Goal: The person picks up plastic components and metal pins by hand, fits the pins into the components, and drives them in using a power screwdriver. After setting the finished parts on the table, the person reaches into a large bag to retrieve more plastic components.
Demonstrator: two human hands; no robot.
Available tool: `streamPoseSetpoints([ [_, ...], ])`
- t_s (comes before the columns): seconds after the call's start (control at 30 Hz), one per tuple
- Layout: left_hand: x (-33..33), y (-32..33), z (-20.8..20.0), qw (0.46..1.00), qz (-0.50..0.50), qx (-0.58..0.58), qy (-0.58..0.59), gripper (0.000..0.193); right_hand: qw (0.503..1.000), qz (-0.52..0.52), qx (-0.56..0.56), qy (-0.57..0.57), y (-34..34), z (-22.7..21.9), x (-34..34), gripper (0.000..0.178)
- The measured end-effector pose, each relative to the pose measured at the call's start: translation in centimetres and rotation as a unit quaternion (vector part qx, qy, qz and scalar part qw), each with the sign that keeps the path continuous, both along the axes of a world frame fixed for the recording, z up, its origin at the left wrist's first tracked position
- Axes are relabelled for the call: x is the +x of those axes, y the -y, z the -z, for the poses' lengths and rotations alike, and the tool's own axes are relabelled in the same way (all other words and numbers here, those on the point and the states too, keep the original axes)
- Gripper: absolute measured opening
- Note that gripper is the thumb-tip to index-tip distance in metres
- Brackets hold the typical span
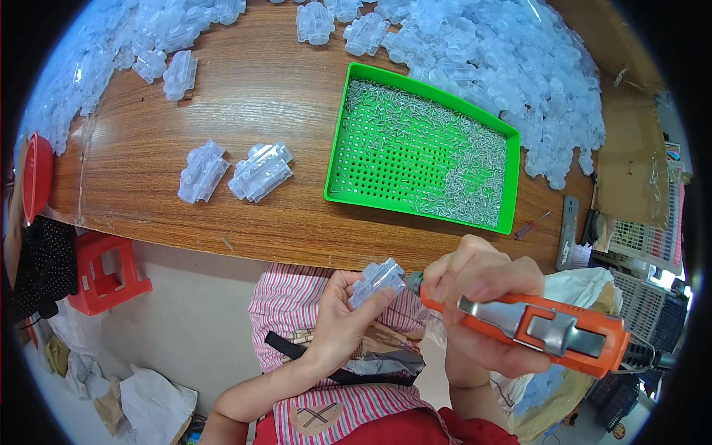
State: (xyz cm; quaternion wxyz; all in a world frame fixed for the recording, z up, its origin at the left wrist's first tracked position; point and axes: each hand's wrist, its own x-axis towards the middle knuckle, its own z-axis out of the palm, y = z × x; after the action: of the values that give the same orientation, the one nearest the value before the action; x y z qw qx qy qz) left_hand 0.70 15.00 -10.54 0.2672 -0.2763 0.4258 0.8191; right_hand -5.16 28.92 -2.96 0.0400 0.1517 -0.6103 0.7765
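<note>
Left forearm: enters from the lower edge, bare, angled up and to the right, wrist bent slightly back.
Left hand (343, 319): raised in front of the torso, palm turned toward the camera, fingers curled upward and closed around a clear plastic housing (377, 281) pinched at the fingertips, thumb pressed along its near side.
Right forearm: enters from the lower right, bare, short stretch visible, rising steeply.
Right hand (482, 297): fist-like grip wrapped around an orange electric screwdriver (549, 330), knuckles upward, thumb and forefinger nearest the tool's tip, which meets the housing.
</note>
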Motion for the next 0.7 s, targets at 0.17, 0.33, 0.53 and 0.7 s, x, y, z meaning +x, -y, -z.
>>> streamPoseSetpoints([
  [0.17, -0.1, -0.2, 0.2, 1.0, -0.001, -0.016, -0.015, 0.026, 0.997, 0.024, 0.053, -0.056, 0.3, 1.8, -0.3, 0.074],
  [0.33, 0.2, -0.5, 0.3, 0.999, -0.029, -0.021, -0.022, 0.029, 0.998, 0.032, 0.026, -0.051, 0.8, 2.2, -0.4, 0.074],
  [0.53, -0.1, -0.6, 0.0, 0.999, -0.039, -0.014, -0.033, 0.03, 0.998, -0.013, 0.024, -0.061, 1.0, 1.8, -0.9, 0.077],
  [0.7, 0.1, -0.6, 0.6, 0.998, -0.044, -0.015, -0.033, 0.028, 0.996, 0.019, 0.081, -0.013, 1.1, 1.9, -0.6, 0.076],
])
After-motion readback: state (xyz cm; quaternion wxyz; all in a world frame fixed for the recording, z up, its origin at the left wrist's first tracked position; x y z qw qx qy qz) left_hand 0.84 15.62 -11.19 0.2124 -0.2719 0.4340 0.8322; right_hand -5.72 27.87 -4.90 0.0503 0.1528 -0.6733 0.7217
